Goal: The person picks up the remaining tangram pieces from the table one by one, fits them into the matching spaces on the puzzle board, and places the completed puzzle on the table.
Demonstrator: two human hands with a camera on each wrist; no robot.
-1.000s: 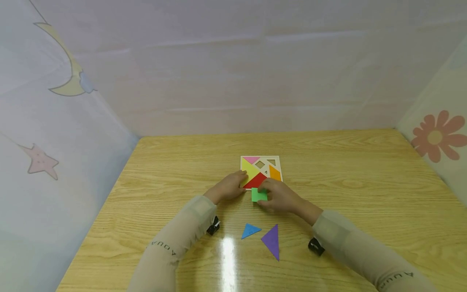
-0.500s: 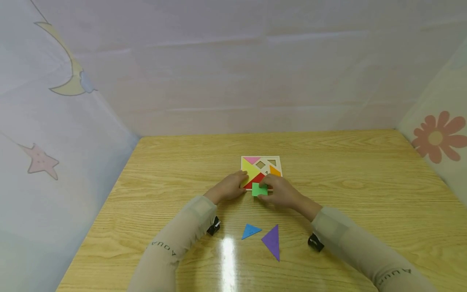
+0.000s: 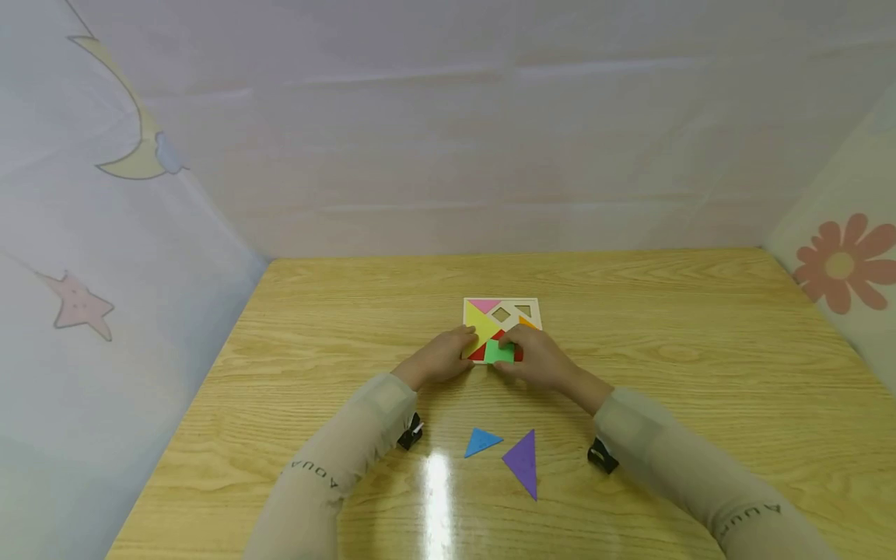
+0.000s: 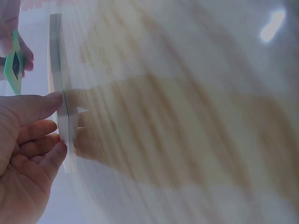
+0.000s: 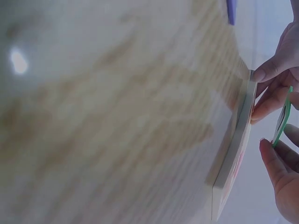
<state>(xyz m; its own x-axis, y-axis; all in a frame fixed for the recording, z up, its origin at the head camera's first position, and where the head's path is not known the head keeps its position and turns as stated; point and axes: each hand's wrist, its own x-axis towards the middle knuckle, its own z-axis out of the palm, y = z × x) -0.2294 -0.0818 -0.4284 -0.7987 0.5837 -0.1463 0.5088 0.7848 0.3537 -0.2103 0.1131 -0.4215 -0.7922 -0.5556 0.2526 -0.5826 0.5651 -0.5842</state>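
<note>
Between the thumb and fingers of my right hand (image 3: pixel 537 359), a green square tangram piece (image 3: pixel 499 351) is pinched above the front of the tangram board (image 3: pixel 509 306). The right wrist view shows this green piece (image 5: pixel 283 116) tilted and apart from the board. My left hand (image 3: pixel 441 358) grips the board's near left corner, its thumb at the front edge. Yellow (image 3: pixel 479 320), red (image 3: pixel 477 353), pink (image 3: pixel 483 304) and orange (image 3: pixel 526 320) pieces lie in the board. A square and a triangular recess show bare; the right hand covers part of the board.
Nearer the front, a blue triangle (image 3: pixel 481 442) and a larger purple triangle (image 3: pixel 522 465) lie on the wooden table (image 3: pixel 336 311). Black wrist cameras sit under both sleeves. Patterned cloth walls (image 3: pixel 448 155) stand at the back and sides.
My right hand has carried the green square forward, from in front of the board to over its red piece. The left hand has stayed at the board's corner.
</note>
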